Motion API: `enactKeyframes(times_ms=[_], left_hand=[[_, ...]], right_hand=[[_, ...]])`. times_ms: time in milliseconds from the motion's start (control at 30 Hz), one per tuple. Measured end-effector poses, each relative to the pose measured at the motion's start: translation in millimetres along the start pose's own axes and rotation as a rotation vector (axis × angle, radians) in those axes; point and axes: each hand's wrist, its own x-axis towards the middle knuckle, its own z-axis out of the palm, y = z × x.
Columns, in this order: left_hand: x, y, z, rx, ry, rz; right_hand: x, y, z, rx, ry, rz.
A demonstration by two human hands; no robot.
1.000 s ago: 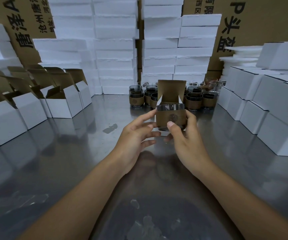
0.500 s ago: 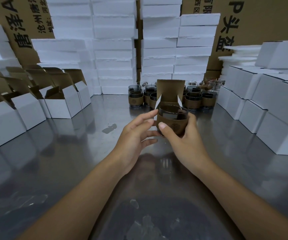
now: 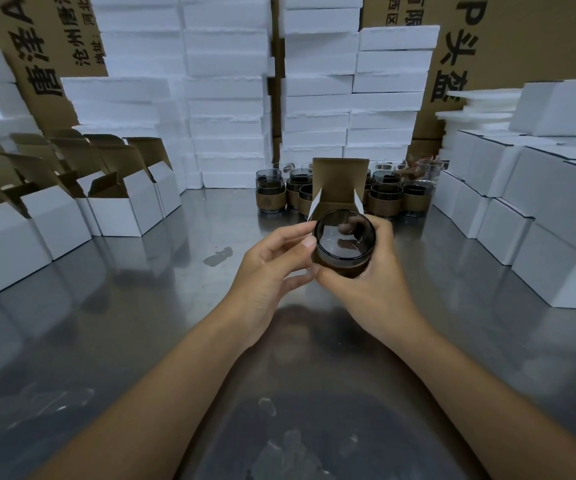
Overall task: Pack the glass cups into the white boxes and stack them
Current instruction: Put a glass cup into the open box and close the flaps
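Observation:
My right hand (image 3: pixel 369 289) grips a dark glass cup (image 3: pixel 344 237) with a brown sleeve, tilted so its mouth faces me. Right behind the cup stands an open white box (image 3: pixel 340 183) with its brown lid flap raised and two white side flaps out. My left hand (image 3: pixel 272 268) holds the box's left side, thumb near the cup's rim. Most of the box body is hidden by the cup and my hands. Several more sleeved glass cups (image 3: pixel 387 199) stand grouped behind the box.
Open white boxes (image 3: pixel 123 206) with brown insides line the left of the steel table (image 3: pixel 134 323). Closed white boxes (image 3: pixel 539 216) are stacked at the right. White foam slabs (image 3: pixel 231 98) and brown cartons (image 3: pixel 529 39) wall the back.
The cup has tipped from upright in front of the box to mouth-toward-me, and my right hand turned with it. My left hand stayed at the box's left side.

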Motion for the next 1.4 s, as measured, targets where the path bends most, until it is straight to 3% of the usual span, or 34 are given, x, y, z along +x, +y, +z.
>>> enactKeyframes(times_ms=[300, 767, 933, 1400], left_hand=[[0, -1, -1, -0.001, -0.007, -0.013], [-1, -4, -2, 0.052, -0.147, -0.064], [0, -6, -2, 0.084, -0.118, -0.104], [2, -9, -3, 0.088, -0.132, -0.091]], right_hand=[[-1, -2, -1, 0.015, -0.042, 0.021], [-1, -17, -3, 0.2, -0.076, 0.332], [4, -17, -6, 0.162, -0.179, 0.452], [5, -18, -10, 0.13, -0.218, 0.459]])
